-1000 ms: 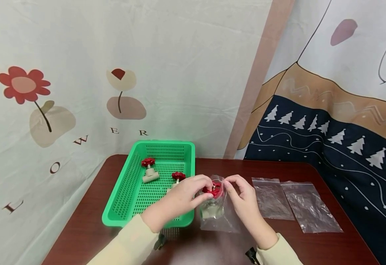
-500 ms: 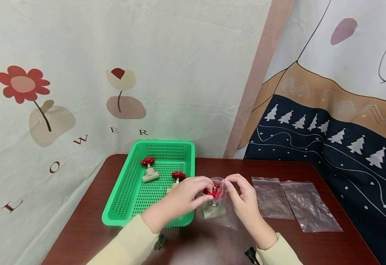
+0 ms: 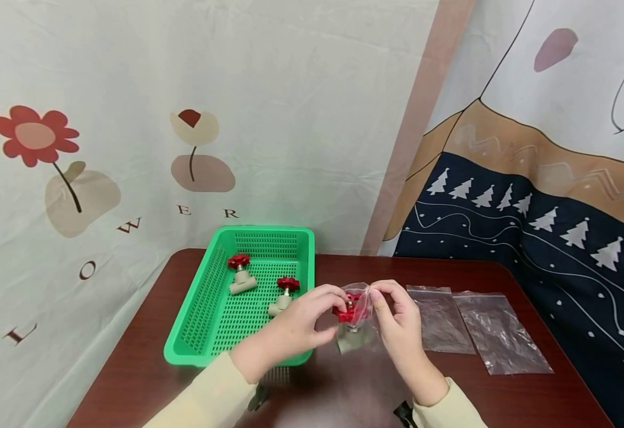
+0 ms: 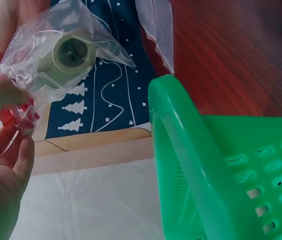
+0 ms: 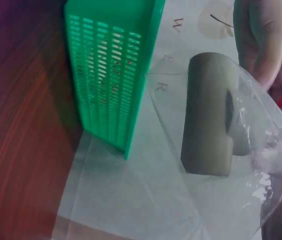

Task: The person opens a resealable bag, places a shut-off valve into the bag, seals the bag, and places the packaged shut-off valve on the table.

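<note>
A stop valve (image 3: 349,340) with a pale pipe body and red handwheel is inside a clear plastic bag (image 3: 366,304), wheel end up. My left hand (image 3: 303,318) has its fingers curled over the wheel's left side, the thumb standing off below. Thumb and index finger of my right hand (image 3: 402,326) pinch the bag's upper edge right of the wheel. In the left wrist view the pipe's open end (image 4: 72,52) faces the camera through the film. The right wrist view shows the pipe body (image 5: 207,117) lengthwise in the bag, the wheel mostly hidden.
Left of the hands stands a green basket (image 3: 261,228) holding two similar valves, one at the back left (image 3: 243,282) and one near the right wall (image 3: 287,286). Two flat zip bags, one nearer (image 3: 440,321) and one farther right (image 3: 504,336), lie on the dark red table (image 3: 135,356).
The valve and bag have shifted slightly right with my right hand. My left thumb has come away from the wheel, and the bag's film has bunched up around the wheel.
</note>
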Motion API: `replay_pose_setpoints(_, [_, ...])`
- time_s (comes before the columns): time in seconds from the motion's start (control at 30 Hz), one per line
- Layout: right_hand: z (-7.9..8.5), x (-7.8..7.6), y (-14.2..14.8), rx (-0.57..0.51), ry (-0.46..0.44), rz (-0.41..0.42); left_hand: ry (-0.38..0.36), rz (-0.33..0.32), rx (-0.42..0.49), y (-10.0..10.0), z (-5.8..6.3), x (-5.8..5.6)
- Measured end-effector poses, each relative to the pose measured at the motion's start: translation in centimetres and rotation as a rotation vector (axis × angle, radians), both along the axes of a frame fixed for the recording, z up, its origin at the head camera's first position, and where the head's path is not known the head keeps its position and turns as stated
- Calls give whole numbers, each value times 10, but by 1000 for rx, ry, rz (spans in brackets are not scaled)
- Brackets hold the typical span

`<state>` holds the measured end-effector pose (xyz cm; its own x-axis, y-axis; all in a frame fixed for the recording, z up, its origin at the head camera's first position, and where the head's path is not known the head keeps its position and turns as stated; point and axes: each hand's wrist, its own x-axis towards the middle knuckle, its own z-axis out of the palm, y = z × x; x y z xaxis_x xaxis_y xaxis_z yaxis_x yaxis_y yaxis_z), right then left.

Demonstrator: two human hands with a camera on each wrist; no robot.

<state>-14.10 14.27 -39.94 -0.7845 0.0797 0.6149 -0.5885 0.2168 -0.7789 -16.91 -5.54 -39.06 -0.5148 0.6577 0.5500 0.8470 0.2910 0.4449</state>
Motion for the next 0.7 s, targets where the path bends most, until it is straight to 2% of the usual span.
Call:
replay_pose_setpoints(0.13, [2, 2, 0, -25, -2, 11, 117, -1, 40, 0, -1, -1])
replay_pose_setpoints(0.27, [7, 5, -2, -84, -33, 13, 267, 32, 84, -1, 0, -1])
replay_pose_setpoints(0.4, [14, 10, -5, -250, -96, 70, 412, 74, 149, -2, 5, 0])
replay_pose_setpoints(0.47, [18, 12, -6, -338, -118, 124, 441, 88, 202, -2, 8, 0])
replay_pose_setpoints(0.53, [20, 13, -7, -399, -113, 183, 409, 116, 257, -2, 10, 1])
replay_pose_setpoints(0.6, [22, 14, -8, -414, -89, 228, 310, 180, 311, -2, 11, 2])
replay_pose_setpoints(0.7, [24, 14, -8, -417, -46, 269, 51, 309, 329, -2, 13, 5])
